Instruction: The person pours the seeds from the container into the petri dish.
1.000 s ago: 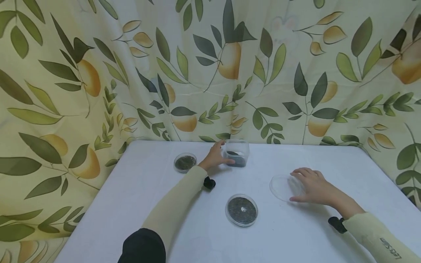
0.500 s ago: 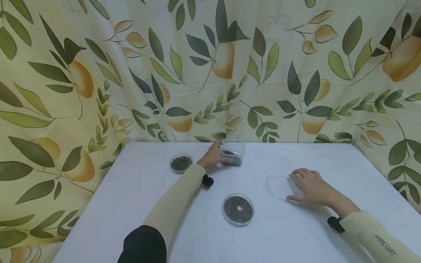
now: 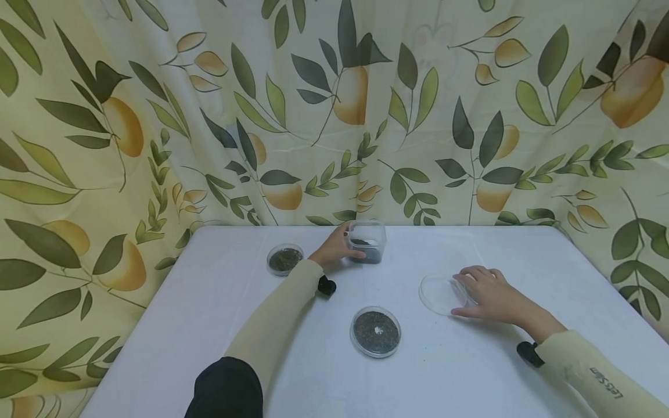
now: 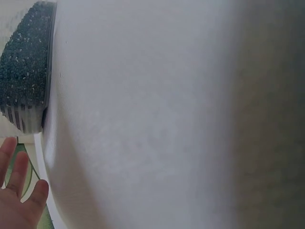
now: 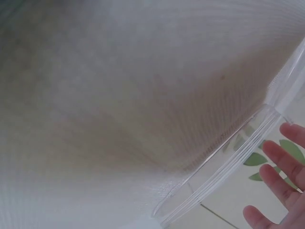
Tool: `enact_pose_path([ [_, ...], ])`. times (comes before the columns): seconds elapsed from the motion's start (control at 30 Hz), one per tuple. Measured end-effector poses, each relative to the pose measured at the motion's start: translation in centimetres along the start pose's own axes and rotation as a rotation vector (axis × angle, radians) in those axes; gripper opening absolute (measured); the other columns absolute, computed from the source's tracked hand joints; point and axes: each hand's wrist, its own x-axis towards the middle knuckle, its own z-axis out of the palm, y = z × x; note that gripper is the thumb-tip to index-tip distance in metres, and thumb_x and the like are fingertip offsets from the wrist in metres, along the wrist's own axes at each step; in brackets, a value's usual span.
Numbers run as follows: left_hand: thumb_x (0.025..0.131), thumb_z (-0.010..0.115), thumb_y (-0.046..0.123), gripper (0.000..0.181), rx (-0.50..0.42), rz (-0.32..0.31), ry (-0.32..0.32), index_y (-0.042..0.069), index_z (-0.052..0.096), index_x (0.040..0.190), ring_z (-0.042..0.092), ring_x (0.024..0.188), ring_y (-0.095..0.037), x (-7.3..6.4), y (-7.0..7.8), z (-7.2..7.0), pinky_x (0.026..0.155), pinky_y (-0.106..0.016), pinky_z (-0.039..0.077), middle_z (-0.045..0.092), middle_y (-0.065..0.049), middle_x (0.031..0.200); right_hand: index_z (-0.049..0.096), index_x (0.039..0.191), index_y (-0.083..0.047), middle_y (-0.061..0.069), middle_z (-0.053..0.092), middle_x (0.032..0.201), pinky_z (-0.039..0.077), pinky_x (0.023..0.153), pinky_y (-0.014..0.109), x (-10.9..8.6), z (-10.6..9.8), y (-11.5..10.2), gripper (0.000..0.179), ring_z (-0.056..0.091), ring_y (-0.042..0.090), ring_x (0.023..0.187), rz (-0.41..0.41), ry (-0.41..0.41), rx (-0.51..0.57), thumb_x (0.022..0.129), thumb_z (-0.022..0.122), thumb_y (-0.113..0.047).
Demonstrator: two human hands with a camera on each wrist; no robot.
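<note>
"LetsSlim" lettering (image 3: 606, 383) on right sleeve (image 3: 580, 361).

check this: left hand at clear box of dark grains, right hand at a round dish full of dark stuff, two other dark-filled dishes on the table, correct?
No: the round dish at the right hand is clear, with nothing dark in it, as the head view shows. The rest stands: left hand at the clear box of dark grains, two other dark-filled dishes on the table.
</note>
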Motion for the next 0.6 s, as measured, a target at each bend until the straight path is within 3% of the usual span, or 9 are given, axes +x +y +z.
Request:
enact_pose_path([
  [0.2, 0.071, 0.083, 0.028, 0.092, 0.027, -0.040, 0.030, 0.010, 0.030, 0.145, 0.038, 0.135, -0.029, -0.08, 0.16, 0.10, 0.109, -0.044, 0.035, 0.038, -0.012, 0.146, 0.057, 0.121, -0.004, 0.019, 0.056, 0.119, 0.036, 0.093, 0.063, 0.06, 0.06, 0.05, 0.079, 0.048, 0.041, 0.116, 0.000, 0.002, -0.006, 0.071, 0.067, -0.065],
  [0.43, 0.067, 0.085, 0.028, 0.088, 0.062, -0.001, 0.066, 0.005, 0.037, 0.138, 0.042, 0.130, -0.029, -0.27, 0.47, 0.18, 0.107, -0.043, 0.038, 0.044, -0.015, 0.140, 0.057, 0.121, -0.005, 0.019, 0.056, 0.119, 0.036, 0.092, 0.063, 0.04, 0.30, 0.17, 0.078, 0.048, 0.040, 0.115, 0.004, 0.003, 0.002, 0.071, 0.067, -0.065],
  [0.6, 0.065, 0.086, 0.028, 0.084, 0.084, 0.062, 0.092, 0.004, 0.042, 0.133, 0.045, 0.126, -0.027, 0.01, 0.49, 0.39, 0.105, -0.040, 0.039, 0.049, -0.013, 0.134, 0.057, 0.121, -0.005, 0.019, 0.056, 0.120, 0.035, 0.093, 0.064, 0.02, 0.41, 0.23, 0.079, 0.048, 0.040, 0.116, 0.010, -0.002, 0.010, 0.071, 0.067, -0.065],
])
